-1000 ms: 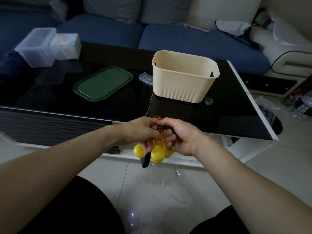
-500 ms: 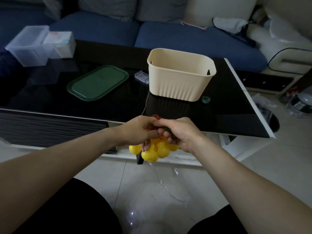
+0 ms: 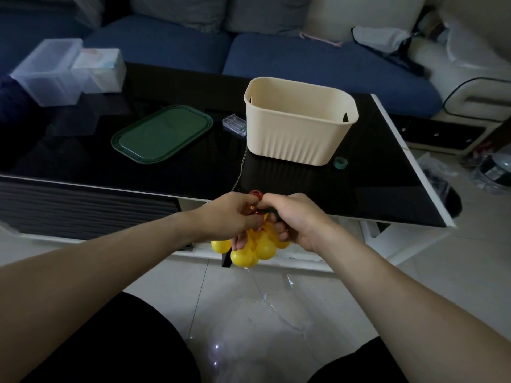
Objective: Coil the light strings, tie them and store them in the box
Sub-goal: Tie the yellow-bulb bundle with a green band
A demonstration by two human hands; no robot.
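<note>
- Head cam: left hand (image 3: 235, 214) & right hand (image 3: 297, 217) both grip yellow balls (image 3: 254, 247) w/ red tie (image 3: 255, 195), just off table (image 3: 373, 194) edge
- box (image 3: 300, 125) on table, thin wire (image 3: 241, 164) runs to balls

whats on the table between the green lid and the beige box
A small clear case lies there, close to the box, right of the lid; head view.
</note>
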